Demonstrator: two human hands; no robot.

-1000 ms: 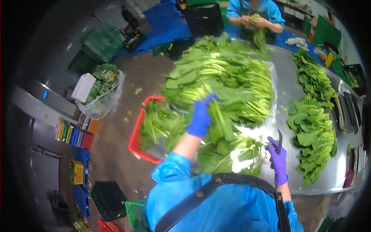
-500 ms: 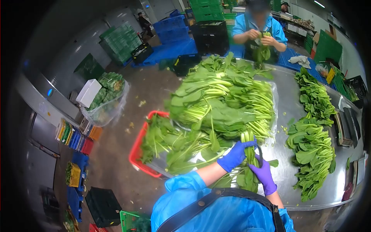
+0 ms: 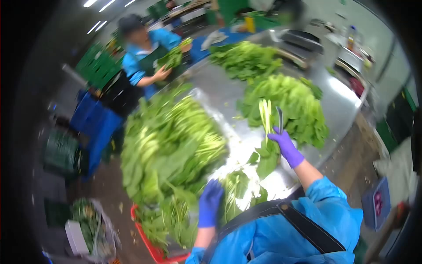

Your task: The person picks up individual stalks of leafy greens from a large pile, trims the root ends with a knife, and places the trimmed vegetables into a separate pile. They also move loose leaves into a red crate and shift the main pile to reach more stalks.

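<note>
My right hand [image 3: 286, 147], in a purple glove, is closed on a small bunch of leafy greens [image 3: 266, 116] with pale stems pointing away from me. A knife [image 3: 280, 119] with a dark, narrow blade stands up from the same hand, beside the stems. My left hand [image 3: 211, 202], also gloved, is low over loose greens [image 3: 233, 193] at the near table edge; its fingers are blurred and I cannot make out whether they grip anything. Left of centre lies a big heap of greens [image 3: 171, 145], with stems facing right.
Rows of greens [image 3: 285, 105] lie on the metal table [image 3: 202, 79] beyond my right hand. A red crate [image 3: 149, 244] sits at the near left. Across the table a co-worker [image 3: 149, 57] holds greens. A bag of vegetables [image 3: 94, 229] stands on the floor.
My view has swung to the right. My left hand has let go of the bunch and moved to the loose greens. My right hand has carried bunch and knife towards the rows.
</note>
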